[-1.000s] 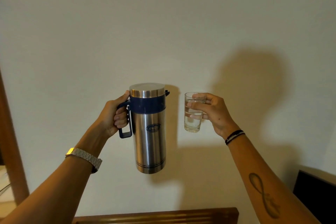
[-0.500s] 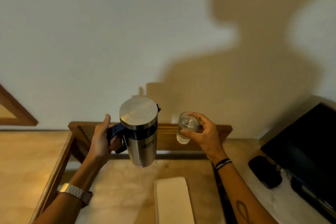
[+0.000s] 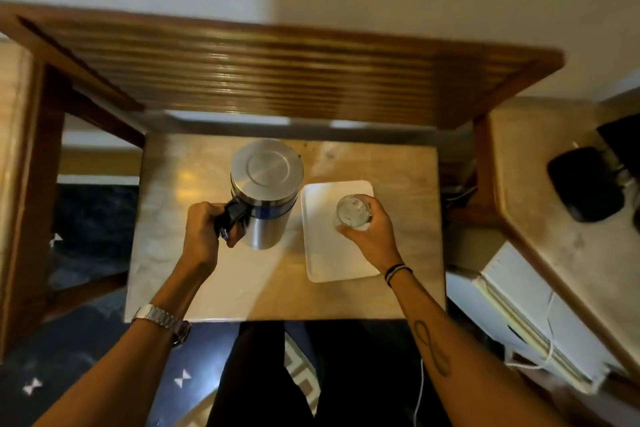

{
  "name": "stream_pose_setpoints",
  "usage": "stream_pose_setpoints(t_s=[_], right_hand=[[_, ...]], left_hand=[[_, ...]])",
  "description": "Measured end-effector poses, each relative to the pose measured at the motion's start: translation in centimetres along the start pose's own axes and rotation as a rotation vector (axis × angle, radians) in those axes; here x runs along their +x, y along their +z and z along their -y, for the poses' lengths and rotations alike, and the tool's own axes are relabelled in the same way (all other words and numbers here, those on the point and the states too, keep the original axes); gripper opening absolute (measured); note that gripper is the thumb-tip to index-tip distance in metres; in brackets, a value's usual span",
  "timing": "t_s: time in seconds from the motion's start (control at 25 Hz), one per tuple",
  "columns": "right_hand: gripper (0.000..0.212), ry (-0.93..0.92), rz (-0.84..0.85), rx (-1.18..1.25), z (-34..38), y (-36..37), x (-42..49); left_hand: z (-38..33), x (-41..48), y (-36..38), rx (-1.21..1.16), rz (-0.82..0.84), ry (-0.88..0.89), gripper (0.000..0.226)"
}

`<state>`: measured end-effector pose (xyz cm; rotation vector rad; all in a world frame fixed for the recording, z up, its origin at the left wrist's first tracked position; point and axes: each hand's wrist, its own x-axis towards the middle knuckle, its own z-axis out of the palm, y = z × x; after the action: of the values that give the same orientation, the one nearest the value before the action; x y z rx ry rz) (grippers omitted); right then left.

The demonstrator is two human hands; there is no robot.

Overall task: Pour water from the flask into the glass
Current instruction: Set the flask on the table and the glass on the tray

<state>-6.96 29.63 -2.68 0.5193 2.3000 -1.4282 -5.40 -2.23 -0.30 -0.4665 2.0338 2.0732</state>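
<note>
A steel flask [image 3: 266, 184] with a flat lid and a dark blue band stands upright over the small table [image 3: 207, 274], seen from above. My left hand [image 3: 204, 234] is wrapped around its dark handle [image 3: 232, 218]. A clear glass [image 3: 352, 211] sits over the white rectangular tray [image 3: 329, 253], and my right hand [image 3: 372, 236] grips it from the near side. I cannot tell whether flask and glass rest on the surfaces or hover just above them. The flask is left of the glass, a short gap between them.
A wooden slatted shelf [image 3: 277, 73] overhangs the table's far side. A second counter [image 3: 561, 225] on the right carries a black object [image 3: 585, 184]. A white box with a cable [image 3: 533, 326] lies below it. Dark patterned floor [image 3: 86, 374] lies around my legs.
The view has tilted from the wall down onto the table. Both hands have lowered the flask and the glass from chest height to the table and tray.
</note>
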Motion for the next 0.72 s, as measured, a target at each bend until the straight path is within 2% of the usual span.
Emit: stream_pose_setpoints(t_s=[0.24, 0.48, 0.72], right_hand=[[0.079, 0.046, 0.029, -0.123, -7.2, 3.4, 2.2], [0.078, 0.046, 0.029, -0.175, -9.7, 4.2, 3.3], [0.082, 0.048, 0.013, -0.194, -10.5, 5.1, 3.5]], left_hand=[[8.3, -0.1, -0.5, 0.129, 0.007, -0.030, 0.049], [10.4, -1.0, -0.4, 0.026, -0.045, -0.054, 0.046], [11.2, -2.3, -2.1, 0.084, -0.018, -0.028, 0.044]])
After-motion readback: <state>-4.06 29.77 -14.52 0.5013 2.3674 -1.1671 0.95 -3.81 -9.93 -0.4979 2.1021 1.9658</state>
